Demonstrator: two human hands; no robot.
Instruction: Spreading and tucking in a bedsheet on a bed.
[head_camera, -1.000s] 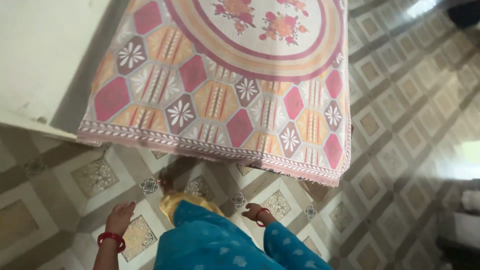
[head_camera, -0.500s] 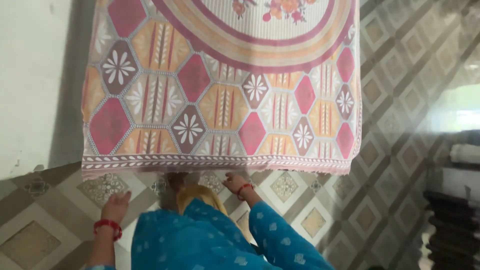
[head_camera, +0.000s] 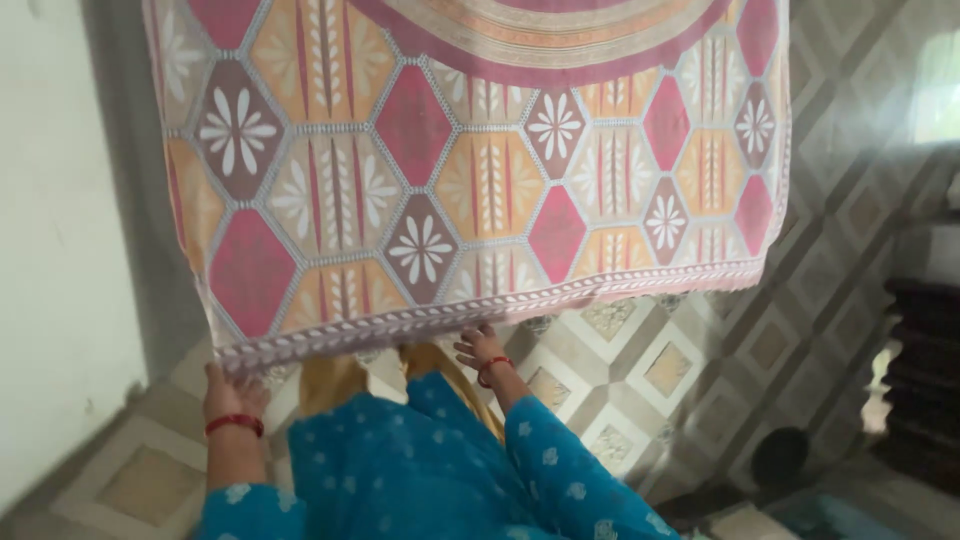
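Both hands now reach the patterned floor mat's (head_camera: 470, 170) near hem; a second ago they hung short of it. Left hand (head_camera: 228, 392) at its left corner, right hand (head_camera: 478, 347) mid-hem, fingers touching. Grip closure: cannot tell. Mat lies flat on tiled floor (head_camera: 700, 360).

Mat (head_camera: 470, 170) cut off at 12 o'clock, top pattern out of frame. Left hand (head_camera: 232, 392) fingertips hidden under mat edge. Dark furniture (head_camera: 925, 370) at 3 o'clock blurred, unidentifiable.

left hand (head_camera: 232, 392), right hand (head_camera: 478, 347), patterned mat (head_camera: 470, 170) edge
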